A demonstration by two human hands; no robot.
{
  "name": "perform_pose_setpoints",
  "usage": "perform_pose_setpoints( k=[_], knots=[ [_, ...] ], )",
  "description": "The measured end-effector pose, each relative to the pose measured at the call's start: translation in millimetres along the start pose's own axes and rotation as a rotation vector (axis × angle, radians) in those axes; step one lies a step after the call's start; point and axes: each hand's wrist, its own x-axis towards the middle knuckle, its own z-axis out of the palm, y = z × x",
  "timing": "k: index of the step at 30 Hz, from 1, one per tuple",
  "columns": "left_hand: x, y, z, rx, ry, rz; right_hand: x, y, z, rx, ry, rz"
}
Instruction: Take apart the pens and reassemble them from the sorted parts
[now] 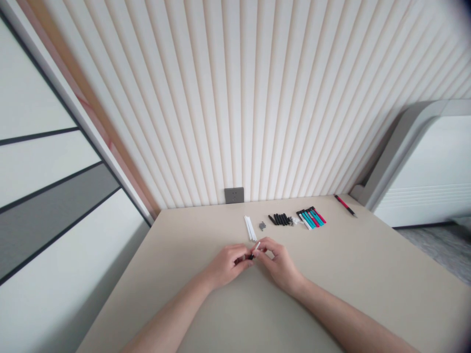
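My left hand [233, 262] is closed, its thumb and fingers pinching a small black pen part [251, 256]. Close against it, my right hand [275, 260] pinches a thin white stick [257, 245] that looks like a pen refill. The two pieces meet between my fingertips; whether they are joined I cannot tell. Just beyond my hands lie several white refills [250, 229] side by side. A little pile of grey parts [262, 226] sits to their right.
Farther right on the table [176, 260] are several black pen grips [279, 219], small clear and metallic pieces [293, 221], and a row of white, teal and red pen barrels [311, 218]. A red and black pen [346, 206] lies near the far right edge. Behind stands a ribbed wall with a socket [234, 195].
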Motion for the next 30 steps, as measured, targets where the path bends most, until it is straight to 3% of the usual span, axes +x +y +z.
perform_pose_setpoints(
  k=[18,30],
  knots=[
    [0.5,2.7,0.5,-0.031,-0.011,-0.022,-0.6,1.1,-0.3,0.026,-0.014,-0.018],
    [2.1,-5.1,4.3,-0.462,0.15,-0.231,0.0,13.8,-7.1,-0.035,-0.005,0.007]
  ],
)
